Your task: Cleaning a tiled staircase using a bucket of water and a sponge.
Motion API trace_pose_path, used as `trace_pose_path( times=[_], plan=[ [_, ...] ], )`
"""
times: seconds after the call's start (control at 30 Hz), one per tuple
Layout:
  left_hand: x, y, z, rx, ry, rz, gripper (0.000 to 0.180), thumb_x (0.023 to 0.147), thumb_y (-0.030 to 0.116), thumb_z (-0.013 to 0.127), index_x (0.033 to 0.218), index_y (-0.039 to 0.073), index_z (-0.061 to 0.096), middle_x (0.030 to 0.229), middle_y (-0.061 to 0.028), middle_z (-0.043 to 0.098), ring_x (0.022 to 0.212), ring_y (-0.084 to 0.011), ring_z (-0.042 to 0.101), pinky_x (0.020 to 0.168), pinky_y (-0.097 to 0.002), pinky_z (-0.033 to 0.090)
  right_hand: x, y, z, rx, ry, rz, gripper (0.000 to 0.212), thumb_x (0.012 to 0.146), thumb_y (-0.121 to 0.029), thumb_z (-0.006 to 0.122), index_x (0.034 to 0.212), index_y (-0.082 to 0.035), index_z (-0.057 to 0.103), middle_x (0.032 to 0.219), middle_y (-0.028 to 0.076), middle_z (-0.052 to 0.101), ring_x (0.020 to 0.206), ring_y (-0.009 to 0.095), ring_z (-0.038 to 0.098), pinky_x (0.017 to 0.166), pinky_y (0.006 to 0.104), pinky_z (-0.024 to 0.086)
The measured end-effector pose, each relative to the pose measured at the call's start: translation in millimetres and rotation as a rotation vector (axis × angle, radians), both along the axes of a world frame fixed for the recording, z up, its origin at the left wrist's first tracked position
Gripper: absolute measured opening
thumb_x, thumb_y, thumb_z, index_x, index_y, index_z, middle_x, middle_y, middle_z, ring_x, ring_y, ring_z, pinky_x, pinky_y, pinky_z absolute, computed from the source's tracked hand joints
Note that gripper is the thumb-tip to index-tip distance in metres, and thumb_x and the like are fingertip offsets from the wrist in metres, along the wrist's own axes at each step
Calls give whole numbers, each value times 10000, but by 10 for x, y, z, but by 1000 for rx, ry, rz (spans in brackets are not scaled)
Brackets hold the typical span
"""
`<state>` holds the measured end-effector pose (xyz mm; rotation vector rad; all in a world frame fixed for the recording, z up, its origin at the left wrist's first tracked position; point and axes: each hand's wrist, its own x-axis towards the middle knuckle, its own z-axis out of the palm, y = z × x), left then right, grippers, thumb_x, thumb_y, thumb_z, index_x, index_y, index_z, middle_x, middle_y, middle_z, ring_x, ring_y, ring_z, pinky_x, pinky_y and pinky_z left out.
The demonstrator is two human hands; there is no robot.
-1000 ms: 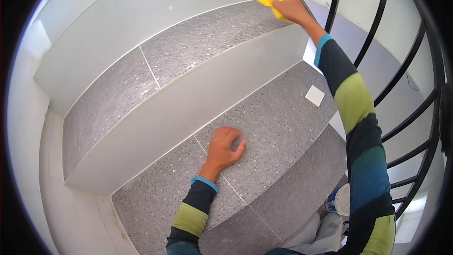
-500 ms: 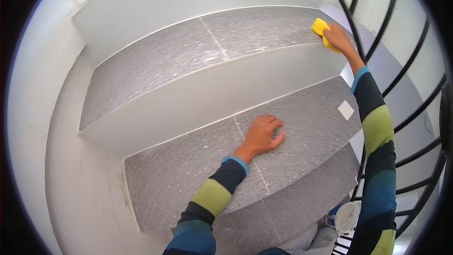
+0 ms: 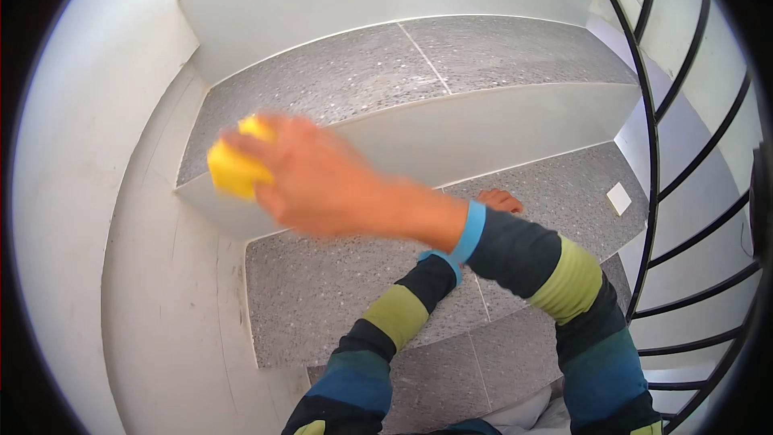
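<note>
My right hand (image 3: 322, 181) is closed round a yellow sponge (image 3: 233, 171) and reaches across to the left. Blurred by motion, it appears over the left end of the upper step, near its front edge (image 3: 274, 159). My left hand (image 3: 501, 200) rests on the lower step's grey speckled tread (image 3: 322, 290). The right forearm crosses over it and hides most of it; only some fingers show, lightly bent, with nothing seen in them.
A small white square piece (image 3: 618, 199) lies near the right end of the lower tread. Black curved railing bars (image 3: 651, 137) run along the right side. On the left stands a white wall (image 3: 80, 153). Pale risers (image 3: 499, 121) separate the grey treads.
My right hand has swept the sponge from the right end of the upper step to its left end. The left hand stays on the lower step. The view has shifted slightly.
</note>
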<state>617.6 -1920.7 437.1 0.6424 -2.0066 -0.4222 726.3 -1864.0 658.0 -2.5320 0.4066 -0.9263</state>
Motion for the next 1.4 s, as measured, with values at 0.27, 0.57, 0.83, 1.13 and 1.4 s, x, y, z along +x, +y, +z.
trace_pose_path(
  times=[0.27,0.57,0.83,1.13,1.4],
  plan=[
    [-33,151,187,134,118,11,434,731,304,678,1089,70,601,1133,-139,591,1110,-343,503,984,-416,352,-236,-998,20,-486,351,-238,476,784,-88,562,1240,-225,554,1287,137,456,1038,333,508,935,411,419],
    [-23,37,90,-3,49,111,190,738,232,646,812,63,604,818,-120,581,854,-305,551,808,-414,415,-2449,-1369,465,-530,459,-992,373,796,-112,534,1164,-72,581,1076,176,587,989,317,565,864,386,442],
    [-136,172,71,-217,294,120,301,841,248,577,1090,80,562,1076,-143,581,974,-298,552,883,-394,426,331,-473,41,-586,-28,-146,384,820,-196,546,1192,-101,557,1163,165,545,1057,316,534,919,415,427],
    [81,70,177,71,108,136,240,733,236,679,844,34,614,865,-125,614,854,-293,576,774,-393,446,39,-288,-95,-541,220,-495,282,754,-154,547,970,13,616,982,187,592,963,325,547,795,441,443],
    [-226,-8,297,32,105,89,185,646,219,669,732,75,589,837,-99,598,853,-301,544,789,-412,408,-1574,-441,75,-270,-199,-662,396,863,-100,480,1259,-81,479,1269,173,499,1151,319,497,997,371,376]
  ],
)
